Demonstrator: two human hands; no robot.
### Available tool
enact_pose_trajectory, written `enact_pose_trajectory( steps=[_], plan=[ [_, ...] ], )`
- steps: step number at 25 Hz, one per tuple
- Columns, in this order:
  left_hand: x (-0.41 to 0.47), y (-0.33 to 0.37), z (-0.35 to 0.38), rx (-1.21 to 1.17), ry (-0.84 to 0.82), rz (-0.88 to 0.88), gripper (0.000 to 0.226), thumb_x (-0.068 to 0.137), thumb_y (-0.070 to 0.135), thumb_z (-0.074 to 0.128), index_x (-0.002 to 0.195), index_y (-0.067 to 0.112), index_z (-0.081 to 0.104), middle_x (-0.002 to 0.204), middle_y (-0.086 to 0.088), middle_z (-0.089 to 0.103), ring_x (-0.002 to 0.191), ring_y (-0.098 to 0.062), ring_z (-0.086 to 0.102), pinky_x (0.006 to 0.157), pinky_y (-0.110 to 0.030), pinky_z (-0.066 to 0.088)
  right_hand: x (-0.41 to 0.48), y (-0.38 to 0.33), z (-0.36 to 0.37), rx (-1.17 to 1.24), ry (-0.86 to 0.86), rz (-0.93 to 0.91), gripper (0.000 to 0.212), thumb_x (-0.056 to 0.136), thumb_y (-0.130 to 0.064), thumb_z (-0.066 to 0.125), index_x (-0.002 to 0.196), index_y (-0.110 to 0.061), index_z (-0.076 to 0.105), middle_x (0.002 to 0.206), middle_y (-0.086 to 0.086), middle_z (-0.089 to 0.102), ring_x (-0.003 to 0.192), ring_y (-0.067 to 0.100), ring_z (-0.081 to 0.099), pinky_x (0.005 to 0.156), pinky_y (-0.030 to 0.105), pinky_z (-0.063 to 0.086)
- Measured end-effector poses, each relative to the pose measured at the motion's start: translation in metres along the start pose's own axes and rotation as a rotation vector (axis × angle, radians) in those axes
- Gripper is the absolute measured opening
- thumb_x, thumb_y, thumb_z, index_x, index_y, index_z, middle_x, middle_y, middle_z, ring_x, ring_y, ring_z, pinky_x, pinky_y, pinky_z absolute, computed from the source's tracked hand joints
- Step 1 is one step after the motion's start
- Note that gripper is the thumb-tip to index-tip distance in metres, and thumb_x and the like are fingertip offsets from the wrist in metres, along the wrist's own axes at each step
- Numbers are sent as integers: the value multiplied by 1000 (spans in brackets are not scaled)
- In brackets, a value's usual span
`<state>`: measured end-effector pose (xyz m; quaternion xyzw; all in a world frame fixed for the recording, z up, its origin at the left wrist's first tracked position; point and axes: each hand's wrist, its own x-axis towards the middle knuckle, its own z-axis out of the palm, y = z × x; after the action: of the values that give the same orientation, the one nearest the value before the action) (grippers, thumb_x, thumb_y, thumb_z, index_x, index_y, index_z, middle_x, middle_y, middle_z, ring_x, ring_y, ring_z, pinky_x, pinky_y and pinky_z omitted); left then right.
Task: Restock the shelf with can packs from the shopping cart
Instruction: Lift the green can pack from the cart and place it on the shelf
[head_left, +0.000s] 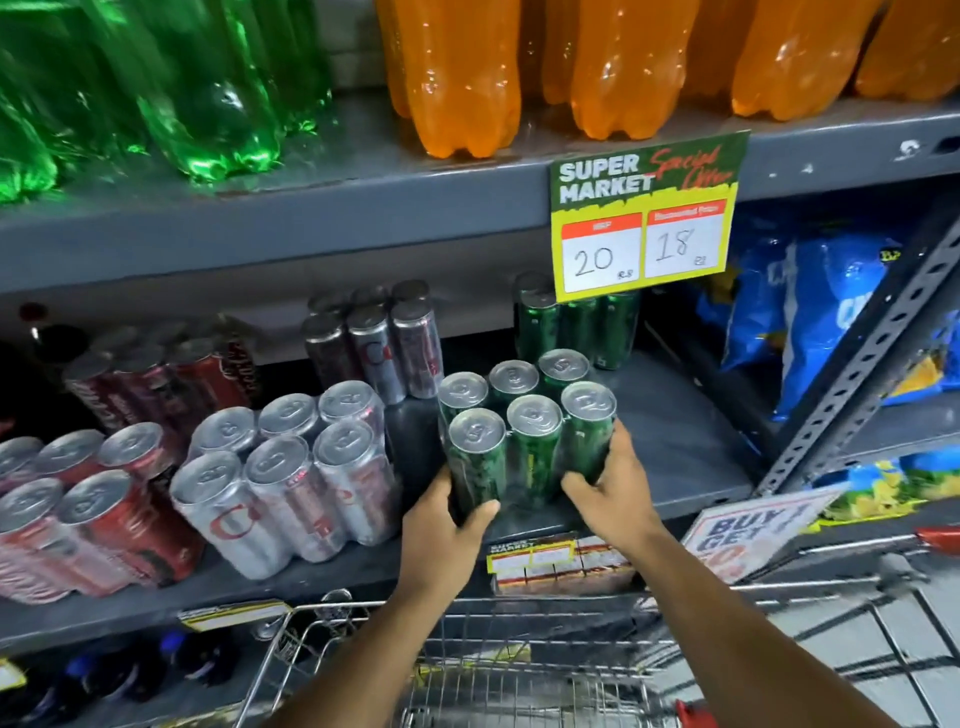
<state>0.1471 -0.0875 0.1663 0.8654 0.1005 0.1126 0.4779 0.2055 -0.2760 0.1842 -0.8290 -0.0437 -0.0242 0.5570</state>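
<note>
both hands, left hand (441, 525) and right hand (610, 491), clamp the green six-can pack (524, 431) upright on the grey shelf (675, 441), beside a silver can pack (291, 467); the wire cart (467, 649) sits below.

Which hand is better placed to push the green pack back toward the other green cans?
Probably the left hand: it grips the green can pack at its front corner, behind the push. The right hand holds the side.
</note>
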Motion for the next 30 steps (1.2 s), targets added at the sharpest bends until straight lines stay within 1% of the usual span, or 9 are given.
enact_pose_trajectory(
  steps=[3, 7, 10, 11, 14, 18, 22, 27, 30],
  plan=[
    [-2, 2, 2, 14, 15, -1, 50, 80, 28, 73, 126, 19, 57, 108, 11, 67, 102, -8, 64, 86, -21, 46, 3, 4, -7, -39, -50, -14, 60, 76, -3, 64, 116, -35, 32, 98, -25, 53, 87, -9, 57, 67, -1, 39],
    [-2, 3, 4, 39, 23, -4, 46, 79, 31, 74, 121, 18, 60, 106, 10, 70, 97, -5, 65, 77, -9, 44, 7, 9, -18, -60, -97, -2, 57, 79, -9, 66, 120, -31, 34, 96, -22, 55, 87, -1, 58, 71, 10, 41],
    [2, 15, 16, 46, -15, -5, 45, 78, 31, 75, 119, 20, 61, 101, 14, 67, 94, -3, 63, 70, 3, 40, 10, 15, -32, -83, -46, 34, 66, 76, -10, 69, 132, -19, 37, 104, -7, 59, 97, 12, 58, 81, 23, 43],
    [5, 21, 24, 42, -38, -1, 45, 77, 32, 75, 118, 21, 61, 101, 13, 68, 94, -3, 64, 72, 0, 41, 11, 20, -39, -93, -11, 55, 67, 75, -9, 69, 133, -18, 37, 105, -5, 59, 98, 14, 58, 82, 24, 42],
    [12, 40, 56, 43, -93, 15, 42, 74, 37, 74, 112, 24, 61, 104, 7, 73, 95, -10, 67, 80, -23, 54, 16, 33, -70, -102, 84, 95, 66, 74, -7, 70, 132, -14, 40, 106, 0, 60, 99, 17, 58, 82, 27, 43],
    [12, 55, 91, 46, -97, 28, 43, 71, 45, 70, 106, 24, 58, 101, 0, 74, 93, -21, 69, 77, -38, 56, 26, 48, -101, -121, 92, 107, 61, 76, -7, 68, 129, -17, 41, 111, 5, 61, 102, 22, 60, 82, 32, 45],
    [11, 51, 95, 64, -86, 38, 46, 73, 47, 68, 111, 25, 56, 105, -1, 73, 96, -22, 68, 78, -39, 57, 27, 53, -102, -147, 61, 85, 61, 75, -10, 66, 129, -21, 38, 115, 3, 59, 107, 21, 59, 91, 39, 48],
    [9, 53, 97, 66, -67, 36, 50, 74, 45, 70, 116, 22, 56, 109, -2, 72, 99, -23, 67, 82, -39, 56, 30, 49, -103, -196, 14, 25, 55, 76, -9, 63, 126, -13, 41, 116, 1, 56, 109, 16, 55, 89, 31, 43],
    [9, 55, 98, 61, -51, 26, 50, 74, 43, 71, 116, 19, 57, 108, -3, 72, 97, -23, 67, 80, -37, 56, 31, 53, -104, -189, 19, 23, 57, 73, -13, 63, 125, -17, 42, 117, 2, 60, 110, 16, 58, 96, 38, 48]
  ],
)
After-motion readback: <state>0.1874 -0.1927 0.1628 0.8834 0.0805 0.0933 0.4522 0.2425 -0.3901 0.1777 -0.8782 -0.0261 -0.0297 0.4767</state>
